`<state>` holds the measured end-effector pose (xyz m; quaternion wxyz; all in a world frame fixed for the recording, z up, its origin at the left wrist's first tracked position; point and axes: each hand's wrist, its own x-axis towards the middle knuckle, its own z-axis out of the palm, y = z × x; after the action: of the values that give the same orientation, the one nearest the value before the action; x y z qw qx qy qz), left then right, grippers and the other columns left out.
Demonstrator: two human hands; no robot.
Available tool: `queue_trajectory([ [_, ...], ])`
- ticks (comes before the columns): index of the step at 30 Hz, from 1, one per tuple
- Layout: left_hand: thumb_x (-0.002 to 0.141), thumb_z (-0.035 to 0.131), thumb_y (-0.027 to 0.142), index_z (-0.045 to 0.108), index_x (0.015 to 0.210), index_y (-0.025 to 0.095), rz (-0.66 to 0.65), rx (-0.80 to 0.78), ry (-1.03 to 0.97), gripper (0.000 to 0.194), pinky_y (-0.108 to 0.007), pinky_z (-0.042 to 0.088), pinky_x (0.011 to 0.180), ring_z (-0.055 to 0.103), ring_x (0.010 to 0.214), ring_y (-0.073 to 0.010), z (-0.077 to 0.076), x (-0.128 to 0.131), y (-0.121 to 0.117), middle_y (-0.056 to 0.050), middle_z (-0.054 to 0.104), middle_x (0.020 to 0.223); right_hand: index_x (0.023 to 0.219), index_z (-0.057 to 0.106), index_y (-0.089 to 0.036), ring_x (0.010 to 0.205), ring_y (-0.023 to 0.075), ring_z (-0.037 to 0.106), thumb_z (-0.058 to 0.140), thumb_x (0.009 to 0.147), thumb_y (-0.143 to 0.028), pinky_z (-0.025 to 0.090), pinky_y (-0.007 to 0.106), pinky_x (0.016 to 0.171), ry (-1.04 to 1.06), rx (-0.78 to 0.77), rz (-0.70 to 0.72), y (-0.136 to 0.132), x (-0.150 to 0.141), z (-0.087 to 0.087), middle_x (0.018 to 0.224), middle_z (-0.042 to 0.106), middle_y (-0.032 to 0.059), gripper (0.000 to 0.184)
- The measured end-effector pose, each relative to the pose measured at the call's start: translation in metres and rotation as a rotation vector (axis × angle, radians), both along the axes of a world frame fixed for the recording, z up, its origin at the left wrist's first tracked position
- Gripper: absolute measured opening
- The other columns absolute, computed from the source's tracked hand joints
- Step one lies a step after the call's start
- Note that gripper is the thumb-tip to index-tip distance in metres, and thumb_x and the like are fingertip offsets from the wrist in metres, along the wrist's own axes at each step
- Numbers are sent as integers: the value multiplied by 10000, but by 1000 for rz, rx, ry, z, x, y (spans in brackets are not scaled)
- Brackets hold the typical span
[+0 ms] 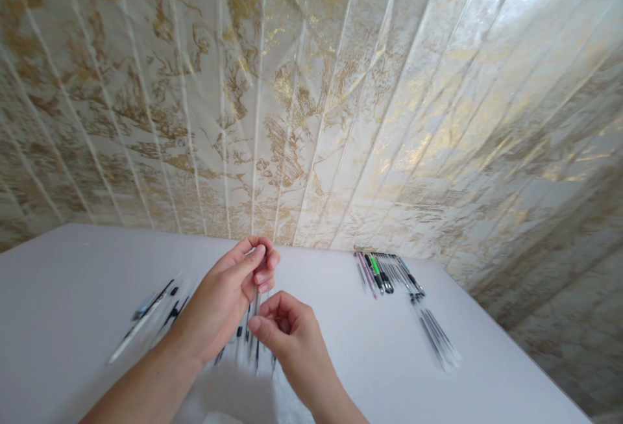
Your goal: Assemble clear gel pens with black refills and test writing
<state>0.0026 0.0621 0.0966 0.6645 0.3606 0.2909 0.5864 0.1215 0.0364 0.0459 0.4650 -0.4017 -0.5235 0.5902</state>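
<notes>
Near the middle of the view, my left hand (pixel 221 300) is closed, thumb against fingers, around the upper part of a slim clear pen (pixel 257 302). My right hand (pixel 296 336) is just below it and to the right, thumb and forefinger pinched at the pen's lower part. The pen stands roughly upright between the hands, and much of it is hidden by fingers. Beneath the hands, several pen parts (pixel 239 339) with dark tips or caps lie on the white table (pixel 331 359), partly covered by the hands.
To the left lie more loose white and black pens (pixel 141 326), blurred. At the back right is a row of pens, one bright green (pixel 374 263). In front of that row lies a bundle of thin dark refills (pixel 435 336). A gold-patterned, pleated covering (pixel 292 119) rises behind the table.
</notes>
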Motion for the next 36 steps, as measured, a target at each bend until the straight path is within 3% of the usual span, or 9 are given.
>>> queue_trajectory([
  [6,918,541,139,626,873,178,8,-38,-36,104,-179,521,667,567,714,-112,-3,0,1,-23,647,813,689,529,-183,475,66,263,642,765,-330,176,221,451,-28,40,-25,-1,-1,5,538,393,-89,201],
  [13,920,510,86,672,888,151,10,-93,-87,177,-233,558,735,638,770,-133,-3,-3,4,-49,679,841,695,564,-194,368,49,128,602,740,-338,99,207,366,139,-175,77,0,1,7,413,276,-143,156],
  [17,912,615,261,686,848,154,-7,-59,-50,143,-209,546,729,628,750,-124,-3,-3,4,-20,670,786,708,555,-185,354,25,174,672,758,-387,104,196,354,181,-179,110,1,2,5,500,500,-89,239],
  [19,878,670,269,684,829,161,14,-64,-39,120,-184,535,711,621,722,-110,-3,-3,4,-1,670,756,710,551,-182,344,11,201,756,709,-412,107,197,350,183,-158,119,1,1,2,587,600,-56,308],
  [24,887,658,244,679,829,175,55,-95,-19,92,-196,541,732,652,759,-120,-2,-3,2,-7,711,792,653,587,-163,363,9,253,897,565,-346,156,192,377,177,-112,45,3,0,-4,538,583,-65,370],
  [29,916,620,256,675,799,179,-18,-140,-18,150,-221,551,753,681,796,-142,3,-4,1,-39,746,827,701,679,-148,345,17,242,831,657,-453,119,213,361,151,-121,45,4,1,-6,579,665,-6,344],
  [36,924,595,366,672,886,185,-145,-102,16,200,-194,544,659,654,806,-142,3,-13,2,-33,716,862,899,751,-162,367,16,196,711,793,-502,108,203,364,223,-111,189,2,3,3,613,619,-24,358],
])
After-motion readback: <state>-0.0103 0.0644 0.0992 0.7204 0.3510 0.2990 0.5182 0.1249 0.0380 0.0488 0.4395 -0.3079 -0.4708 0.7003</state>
